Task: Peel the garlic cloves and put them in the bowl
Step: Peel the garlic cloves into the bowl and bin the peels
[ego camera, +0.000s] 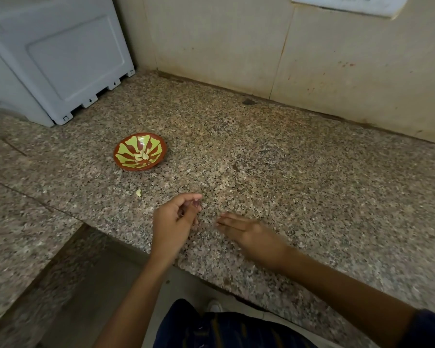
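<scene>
Head view: a speckled granite counter [274,151] is seen from above, with a tiled wall [236,41] behind it at twelve o'clock. A small red-brown bowl [121,160] with yellow-green petal markings stands on the counter at about ten o'clock from the hands, well apart from them. Several pale peeled garlic cloves [142,155] are gathered at its bottom. One loose clove [138,192] lies on the granite between the bowl and the hands, at six o'clock from the bowl and apart from it.

The left hand [173,219] is held over the counter near its front edge, fingers curled in toward the thumb; something small and purplish seems to be pinched at the fingertips, perhaps a scrap of garlic skin, though blur prevents certainty. The right hand [246,232] lies just beside it at three o'clock, palm down, fingers straight and close together, pointing toward the left hand and holding nothing.

A grey-white appliance [55,61] stands at the back left corner, at eleven o'clock. Dark clothing [224,327] is visible at six o'clock.
</scene>
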